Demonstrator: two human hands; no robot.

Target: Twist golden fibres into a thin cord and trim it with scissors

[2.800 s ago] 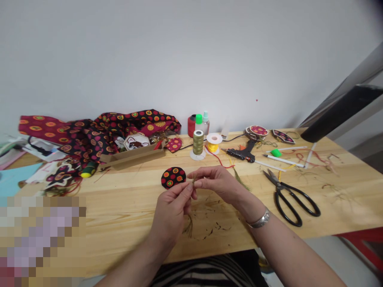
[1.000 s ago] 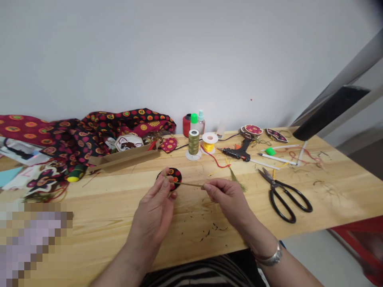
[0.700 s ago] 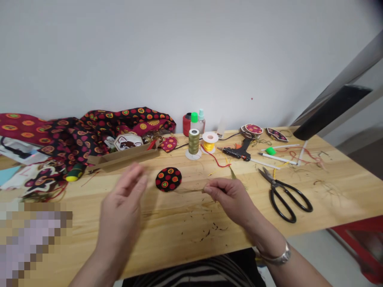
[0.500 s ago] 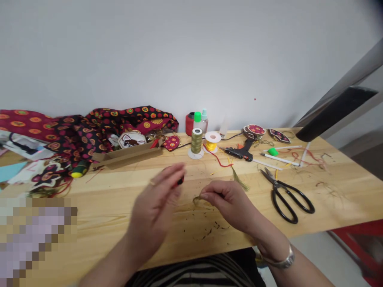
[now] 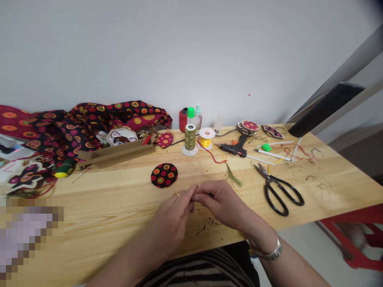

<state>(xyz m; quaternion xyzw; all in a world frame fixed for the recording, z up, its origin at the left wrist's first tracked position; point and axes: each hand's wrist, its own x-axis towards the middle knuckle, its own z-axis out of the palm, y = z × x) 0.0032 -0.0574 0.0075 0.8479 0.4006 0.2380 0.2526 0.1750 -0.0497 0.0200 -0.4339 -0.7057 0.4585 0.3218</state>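
At the left, the cardboard tray point(image 5: 119, 154) is lying farther back on the table point(image 5: 98, 215), well apart from your hands. Next, the round patterned disc point(image 5: 164, 175) is resting flat and alone, just beyond the knuckles of your left hand point(image 5: 169, 217), with bare wood showing between. It is offering no clear long axis; your left hand is the nearer of the two, and from where your fingertips are meeting, the disc is lying away from you and to the left.

Your left hand is closing thumb and fingers against those of your right hand point(image 5: 223, 203), leaving no visible gap. Whatever you may be pinching there is hidden, so I cannot tell whether either hand is gripping anything. The olive thread spool point(image 5: 190, 137) is standing upright, well beyond that meeting point.

Just past your right knuckles, the olive tassel point(image 5: 232, 176) is lying free of your fingers, its long axis slanting: bound end away from you, loose strands fanning nearer and to the right. Farther right, the scissors point(image 5: 271, 180) are lying with their tips pointing away and leftward, the black handle loops facing toward you; your right hand is nearer to them.
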